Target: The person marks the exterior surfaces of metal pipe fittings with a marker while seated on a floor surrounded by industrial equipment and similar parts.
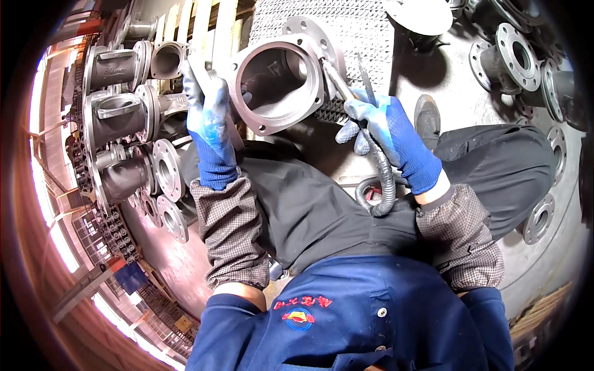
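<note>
A grey flanged metal pipe casting (276,80) sits in front of me, its wide round bore facing up toward me. My left hand (210,127), in a blue and white glove, is against the casting's left edge and grips it; part of its fingers is hidden. My right hand (387,127), gloved the same way, is closed around a slim air tool (337,81). The tool's tip meets the casting's right side, by the back flange. A thin flat metal piece (366,79) sticks up from the same hand. A black ribbed hose (385,176) runs from it down toward my lap.
Under the casting is a grey textured surface (365,37). Stacked flanged castings (114,117) stand at the left, with more flanged pipes (516,59) at the far right. A round pale disc (421,13) is at the top, near wooden slats (203,28). My legs flank the work.
</note>
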A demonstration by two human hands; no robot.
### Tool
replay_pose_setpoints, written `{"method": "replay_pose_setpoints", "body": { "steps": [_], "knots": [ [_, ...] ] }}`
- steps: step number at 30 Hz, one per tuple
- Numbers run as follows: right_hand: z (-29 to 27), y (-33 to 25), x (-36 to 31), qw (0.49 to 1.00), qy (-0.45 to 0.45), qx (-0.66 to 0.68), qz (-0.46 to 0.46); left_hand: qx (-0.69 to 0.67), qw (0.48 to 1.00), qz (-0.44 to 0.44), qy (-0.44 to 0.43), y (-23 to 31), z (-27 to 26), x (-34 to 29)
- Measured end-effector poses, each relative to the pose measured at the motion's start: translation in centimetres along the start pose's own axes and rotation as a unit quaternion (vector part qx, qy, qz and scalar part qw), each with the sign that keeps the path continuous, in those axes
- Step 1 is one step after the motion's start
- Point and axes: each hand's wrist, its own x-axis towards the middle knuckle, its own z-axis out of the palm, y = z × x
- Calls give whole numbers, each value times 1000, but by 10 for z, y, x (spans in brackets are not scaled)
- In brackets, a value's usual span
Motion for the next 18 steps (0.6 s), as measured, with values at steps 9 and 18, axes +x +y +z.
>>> {"method": "replay_pose_setpoints", "body": {
  "steps": [9,18],
  "knots": [
    [2,-6,-4,999,-32,7,28,-136,984,-118,9,-3,1,-5],
    [9,0,-1,993,-23,106,36,-109,989,-102,17,-7,3,-6]
  ]
}}
